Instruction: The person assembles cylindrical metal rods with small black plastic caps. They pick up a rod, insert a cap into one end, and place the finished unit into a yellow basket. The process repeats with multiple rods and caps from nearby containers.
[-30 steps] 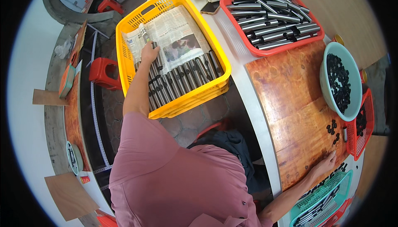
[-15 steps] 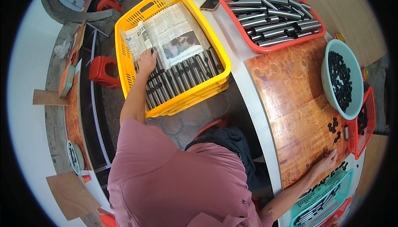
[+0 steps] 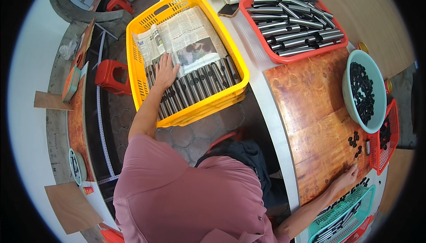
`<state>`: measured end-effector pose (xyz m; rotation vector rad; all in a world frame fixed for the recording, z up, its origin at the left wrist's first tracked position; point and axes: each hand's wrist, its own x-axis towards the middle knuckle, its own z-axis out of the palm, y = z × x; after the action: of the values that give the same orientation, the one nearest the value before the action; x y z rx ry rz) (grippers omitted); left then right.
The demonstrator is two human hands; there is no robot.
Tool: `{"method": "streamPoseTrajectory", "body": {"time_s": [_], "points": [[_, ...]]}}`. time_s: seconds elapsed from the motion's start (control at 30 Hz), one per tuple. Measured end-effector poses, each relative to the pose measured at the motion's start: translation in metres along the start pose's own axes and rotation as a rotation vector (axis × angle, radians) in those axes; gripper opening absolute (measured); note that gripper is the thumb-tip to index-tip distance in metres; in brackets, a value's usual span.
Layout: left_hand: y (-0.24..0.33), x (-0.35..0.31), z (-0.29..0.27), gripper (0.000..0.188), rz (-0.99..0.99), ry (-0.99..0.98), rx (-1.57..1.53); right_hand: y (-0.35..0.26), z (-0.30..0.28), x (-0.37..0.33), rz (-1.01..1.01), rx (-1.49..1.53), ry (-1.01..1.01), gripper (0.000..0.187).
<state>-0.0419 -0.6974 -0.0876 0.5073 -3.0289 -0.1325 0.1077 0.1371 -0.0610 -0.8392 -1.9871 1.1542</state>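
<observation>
My left hand (image 3: 165,73) lies open over a row of metal tubes (image 3: 195,83) in the yellow crate (image 3: 243,81), its fingers stretched out and touching the tubes' upper ends. The tubes stand side by side, leaning on newspaper (image 3: 191,23) that lines the crate. Far to the right, my right hand (image 3: 347,177) rests low over the wooden board (image 3: 310,132), fingers drawn together. Whatever is between them, if anything, is too small to make out. Near it lie small black pieces (image 3: 353,139) and a short metal tube (image 3: 367,147).
A red basket (image 3: 295,58) full of shiny tubes stands at the back of the table. Black pieces fill a pale green bowl (image 3: 379,110); beside it is a red basket (image 3: 380,158). A green basket (image 3: 341,214) holds tubes at lower right. A red stool (image 3: 111,76) stands left.
My left hand has opened and shifted slightly right along the tube row, leaving the tube it was touching among the others. My right hand stays near the same spot. The view has shifted slightly.
</observation>
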Motion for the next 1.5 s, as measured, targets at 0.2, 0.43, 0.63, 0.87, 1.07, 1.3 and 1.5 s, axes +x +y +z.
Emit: {"method": "streamPoseTrajectory", "body": {"time_s": [0.2,0.43,0.63,0.87,1.07,1.3,1.5], "points": [[0.011,0.008,-0.003,0.071,0.020,0.038,-0.046,-0.023,0.009,-0.015,-0.001,0.051,0.035,0.038],[-0.028,0.020,0.021,0.070,0.021,0.017,0.094,-0.042,0.014,-0.018,0.016,0.036,0.044,0.036],[-0.029,0.010,0.023,0.068,-0.001,-0.073,0.109,-0.054,0.015,-0.021,0.079,0.038,0.059,0.031],[-0.021,0.051,0.003,0.062,0.156,0.323,-0.147,-0.017,0.013,-0.005,-0.021,0.028,0.202,0.017],[0.109,0.051,-0.104,0.056,0.572,0.708,-0.279,-0.064,0.000,-0.021,-0.134,-0.079,0.113,0.015],[0.280,-0.032,-0.158,0.040,1.099,0.641,-0.354,-0.136,-0.112,-0.057,-0.252,-0.443,0.251,0.010],[0.374,-0.110,-0.110,0.034,1.458,0.210,-0.533,-0.082,-0.237,-0.056,0.188,-1.127,0.106,0.014]]}}
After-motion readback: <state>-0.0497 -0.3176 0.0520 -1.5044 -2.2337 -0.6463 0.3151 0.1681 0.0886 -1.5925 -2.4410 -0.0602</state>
